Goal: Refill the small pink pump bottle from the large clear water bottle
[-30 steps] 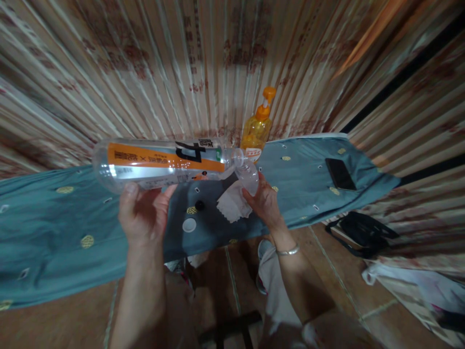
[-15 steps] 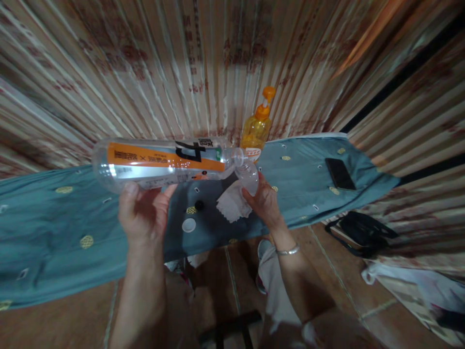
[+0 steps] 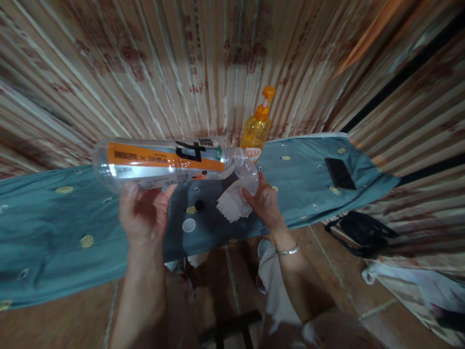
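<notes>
My left hand [image 3: 143, 213] grips a large clear plastic bottle [image 3: 160, 162] with an orange label, held on its side with its mouth pointing right. The bottle's mouth meets the opening of a small clear bottle [image 3: 250, 177] that my right hand [image 3: 265, 203] holds tilted, together with a crumpled white tissue [image 3: 232, 203]. Both hands hover over a table under a blue-green cloth [image 3: 54, 228]. A white cap [image 3: 189, 225] and a small black cap [image 3: 199, 205] lie on the cloth below the bottles.
An orange pump bottle [image 3: 257, 131] stands at the back of the table against a striped curtain. A black phone [image 3: 340, 173] lies on the cloth at the right. A black bag [image 3: 363, 232] sits on the tiled floor to the right.
</notes>
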`<state>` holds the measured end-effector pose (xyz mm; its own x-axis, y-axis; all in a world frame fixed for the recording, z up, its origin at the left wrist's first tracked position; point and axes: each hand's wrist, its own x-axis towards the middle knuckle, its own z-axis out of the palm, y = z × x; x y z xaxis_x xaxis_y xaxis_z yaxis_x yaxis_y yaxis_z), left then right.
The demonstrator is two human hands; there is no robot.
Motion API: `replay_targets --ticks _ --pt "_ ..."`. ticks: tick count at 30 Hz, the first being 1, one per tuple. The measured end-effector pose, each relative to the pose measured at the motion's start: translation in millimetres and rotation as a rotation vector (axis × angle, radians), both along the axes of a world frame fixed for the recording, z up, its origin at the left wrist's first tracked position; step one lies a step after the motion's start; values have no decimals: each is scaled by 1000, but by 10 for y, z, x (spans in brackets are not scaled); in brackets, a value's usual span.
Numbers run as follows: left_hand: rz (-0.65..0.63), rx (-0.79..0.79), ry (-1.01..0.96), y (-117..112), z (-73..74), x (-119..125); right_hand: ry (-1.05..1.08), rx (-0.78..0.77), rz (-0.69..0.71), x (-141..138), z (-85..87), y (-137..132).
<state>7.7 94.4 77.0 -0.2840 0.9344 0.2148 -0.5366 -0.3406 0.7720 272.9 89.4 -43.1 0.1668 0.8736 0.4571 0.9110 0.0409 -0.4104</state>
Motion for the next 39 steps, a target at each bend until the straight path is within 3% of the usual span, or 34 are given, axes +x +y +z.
replay_targets --ticks 11,39 --pt "45 -19 5 -19 62 58 -5 -43 -3 -4 32 -4" --pt "40 2 -44 -10 38 68 13 -19 -7 -3 6 4"
